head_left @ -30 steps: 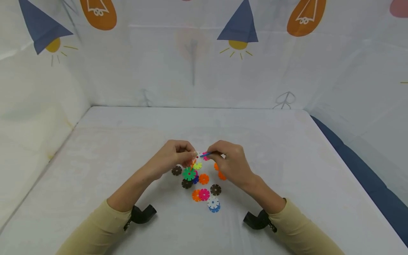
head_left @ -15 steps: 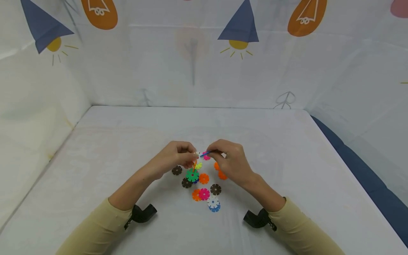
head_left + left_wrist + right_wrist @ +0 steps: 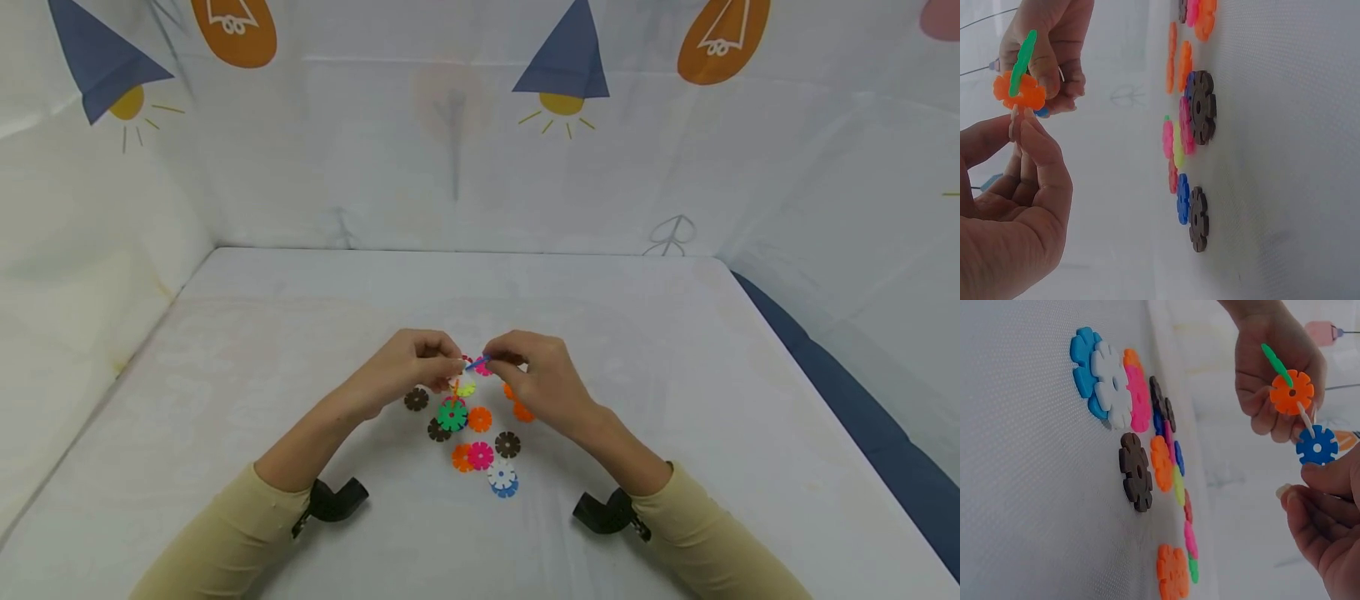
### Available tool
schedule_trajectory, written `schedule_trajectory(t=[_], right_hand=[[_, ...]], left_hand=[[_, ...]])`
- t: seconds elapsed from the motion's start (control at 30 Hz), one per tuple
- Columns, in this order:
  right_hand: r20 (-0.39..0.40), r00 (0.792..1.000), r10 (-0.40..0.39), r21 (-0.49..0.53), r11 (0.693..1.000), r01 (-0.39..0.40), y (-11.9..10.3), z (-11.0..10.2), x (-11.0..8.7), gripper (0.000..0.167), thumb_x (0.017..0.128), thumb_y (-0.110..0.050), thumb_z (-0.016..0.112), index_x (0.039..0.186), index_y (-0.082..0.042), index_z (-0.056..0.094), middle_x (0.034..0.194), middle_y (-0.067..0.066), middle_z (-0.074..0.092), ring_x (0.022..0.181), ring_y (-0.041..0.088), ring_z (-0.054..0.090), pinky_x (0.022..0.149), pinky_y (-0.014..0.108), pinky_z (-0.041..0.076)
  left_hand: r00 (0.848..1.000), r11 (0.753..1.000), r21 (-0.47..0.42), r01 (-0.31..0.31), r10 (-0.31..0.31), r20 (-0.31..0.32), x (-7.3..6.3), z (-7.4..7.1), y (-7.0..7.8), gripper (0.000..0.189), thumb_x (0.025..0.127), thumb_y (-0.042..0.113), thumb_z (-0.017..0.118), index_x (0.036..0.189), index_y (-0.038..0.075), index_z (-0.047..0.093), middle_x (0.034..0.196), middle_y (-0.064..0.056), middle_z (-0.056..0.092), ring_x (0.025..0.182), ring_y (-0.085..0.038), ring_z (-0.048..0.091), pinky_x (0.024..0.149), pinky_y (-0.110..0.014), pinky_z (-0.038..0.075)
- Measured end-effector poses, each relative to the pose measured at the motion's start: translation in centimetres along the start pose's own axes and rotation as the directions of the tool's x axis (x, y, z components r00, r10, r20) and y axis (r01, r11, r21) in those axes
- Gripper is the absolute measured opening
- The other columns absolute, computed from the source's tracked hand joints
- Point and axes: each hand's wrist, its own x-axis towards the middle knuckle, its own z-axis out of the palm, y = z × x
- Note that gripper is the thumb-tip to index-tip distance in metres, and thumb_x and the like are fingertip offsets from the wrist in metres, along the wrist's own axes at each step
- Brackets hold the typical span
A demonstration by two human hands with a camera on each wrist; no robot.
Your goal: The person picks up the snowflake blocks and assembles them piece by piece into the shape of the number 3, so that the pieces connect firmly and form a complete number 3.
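Observation:
My left hand (image 3: 420, 367) pinches a white notched disc (image 3: 1305, 417), seen nearly edge-on in the right wrist view. Joined to it is an orange disc (image 3: 1282, 387), and slotted into the orange one is a green disc (image 3: 1023, 60). This small chain of interlocking discs hangs above the table. Opposite, my right hand (image 3: 543, 375) pinches a blue disc (image 3: 1317, 435) between thumb and fingers. The blue disc's edge meets the white disc's edge in the right wrist view. In the left wrist view the blue disc is mostly hidden behind the orange one.
Loose notched discs lie on the white table (image 3: 262, 350) below the hands: several orange (image 3: 480, 419), a pink (image 3: 481, 456), several dark brown (image 3: 507, 444), a white one (image 3: 501, 475) overlapping a light blue one (image 3: 506, 492). A printed white cloth (image 3: 375, 150) hangs behind.
My right hand has moved slightly left, bringing the blue disc up to the white disc. The green disc hanging under my left hand has shifted a little right and down.

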Motion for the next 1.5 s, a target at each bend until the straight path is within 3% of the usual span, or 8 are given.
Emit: schedule_trajectory(t=[0.2, 0.33, 0.53, 0.77, 0.93, 1.1, 1.2, 1.5], right_hand=[[0.115, 0.991, 0.063, -0.031, 0.998, -0.060, 0.3, 0.1, 0.0, 0.014, 0.087, -0.004, 0.073, 0.101, -0.003, 0.073, 0.092, 0.004, 0.073, 0.078, 0.009, 0.066, 0.074, 0.023, 0.058], [0.209, 0.971, 0.113, -0.064, 0.993, -0.101, 0.4, 0.3, -0.1, 0.016, 0.088, -0.005, 0.073, 0.103, -0.004, 0.073, 0.093, 0.004, 0.073, 0.079, 0.011, 0.063, 0.072, 0.023, 0.056], [0.343, 0.917, 0.202, -0.140, 0.977, -0.162, 0.5, 0.5, -0.2, 0.019, 0.089, -0.009, 0.070, 0.109, -0.007, 0.071, 0.099, 0.004, 0.073, 0.084, 0.012, 0.062, 0.076, 0.024, 0.055], [0.468, 0.837, 0.282, -0.209, 0.956, -0.205, 0.6, 1.2, -0.3, 0.023, 0.088, -0.010, 0.070, 0.111, -0.010, 0.071, 0.095, -0.003, 0.070, 0.086, 0.010, 0.060, 0.075, 0.026, 0.053], [0.511, 0.801, 0.312, -0.240, 0.946, -0.215, 0.6, 1.7, -0.5, 0.027, 0.086, -0.016, 0.076, 0.112, -0.011, 0.071, 0.093, -0.005, 0.068, 0.084, 0.010, 0.058, 0.072, 0.024, 0.052], [0.529, 0.790, 0.311, -0.245, 0.947, -0.209, 0.6, 2.0, -0.7, 0.027, 0.085, -0.017, 0.077, 0.111, -0.012, 0.071, 0.097, -0.005, 0.067, 0.086, 0.010, 0.057, 0.074, 0.023, 0.052], [0.532, 0.794, 0.296, -0.243, 0.951, -0.192, 0.5, 2.1, -0.7, 0.025, 0.086, -0.016, 0.077, 0.109, -0.010, 0.072, 0.099, -0.004, 0.066, 0.089, 0.010, 0.057, 0.077, 0.024, 0.052], [0.538, 0.789, 0.299, -0.220, 0.952, -0.211, 0.5, 2.1, -0.8, 0.014, 0.086, -0.014, 0.076, 0.099, -0.011, 0.070, 0.091, -0.005, 0.065, 0.088, 0.011, 0.055, 0.080, 0.028, 0.051]], left_hand=[[1.000, 1.000, -0.022, -0.018, 0.017, -0.009, 0.2, -0.2, -0.1, 0.029, 0.094, 0.030, 0.062, 0.102, 0.003, 0.068, 0.088, -0.008, 0.065, 0.087, -0.037, 0.066, 0.084, -0.044, 0.058], [0.999, 0.999, -0.038, -0.036, 0.035, -0.013, 0.2, -0.2, -0.2, 0.024, 0.094, 0.029, 0.062, 0.098, 0.005, 0.067, 0.085, -0.006, 0.064, 0.084, -0.038, 0.064, 0.083, -0.045, 0.058], [0.999, 0.998, -0.044, -0.043, 0.042, -0.013, 0.1, -0.2, -0.1, 0.027, 0.094, 0.028, 0.062, 0.100, 0.002, 0.066, 0.084, -0.007, 0.064, 0.082, -0.036, 0.064, 0.083, -0.045, 0.058], [0.999, 0.997, -0.063, -0.045, 0.044, -0.006, 0.0, -0.2, 0.1, 0.026, 0.094, 0.027, 0.062, 0.100, 0.003, 0.067, 0.083, -0.006, 0.064, 0.090, -0.049, 0.061, 0.083, -0.045, 0.057], [0.998, 0.994, -0.096, -0.056, 0.057, 0.012, 0.2, -0.1, 0.0, 0.021, 0.095, 0.027, 0.060, 0.097, 0.006, 0.066, 0.083, -0.006, 0.062, 0.088, -0.044, 0.062, 0.081, -0.039, 0.057], [0.997, 0.990, -0.125, -0.064, 0.069, 0.033, 0.2, 0.0, 0.1, 0.021, 0.097, 0.025, 0.058, 0.097, 0.004, 0.063, 0.085, -0.005, 0.059, 0.088, -0.044, 0.060, 0.080, -0.037, 0.056], [0.997, 0.989, -0.133, -0.066, 0.072, 0.034, 0.1, 0.0, 0.2, 0.022, 0.097, 0.025, 0.058, 0.097, 0.004, 0.062, 0.085, -0.006, 0.058, 0.088, -0.046, 0.059, 0.080, -0.037, 0.056], [0.997, 0.989, -0.135, -0.059, 0.064, 0.034, -0.1, 0.0, 0.0, 0.024, 0.098, 0.026, 0.056, 0.098, 0.003, 0.061, 0.085, -0.006, 0.059, 0.088, -0.047, 0.061, 0.081, -0.041, 0.057]])
